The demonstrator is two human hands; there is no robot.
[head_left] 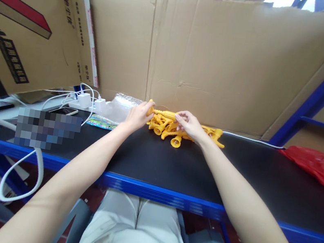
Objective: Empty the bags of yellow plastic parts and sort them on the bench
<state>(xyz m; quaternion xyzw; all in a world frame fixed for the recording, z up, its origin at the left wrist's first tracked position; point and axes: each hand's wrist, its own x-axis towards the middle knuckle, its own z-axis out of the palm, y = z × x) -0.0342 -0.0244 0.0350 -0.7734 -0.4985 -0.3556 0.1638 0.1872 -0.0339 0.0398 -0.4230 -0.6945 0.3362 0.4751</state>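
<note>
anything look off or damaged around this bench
The cardboard panel behind the bench has a ragged top edge, apparently torn. A white cable loops down past the blue front rail, where it might snag. The yellow plastic pieces lie jumbled, but none looks clearly broken.

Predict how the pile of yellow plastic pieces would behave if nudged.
The pile would probably shift unevenly, since its pieces overlap at odd angles. The flared bell end at its near edge might roll, given its round rim. Smooth, moulded-looking surfaces suggest stiff, light pieces.
</note>
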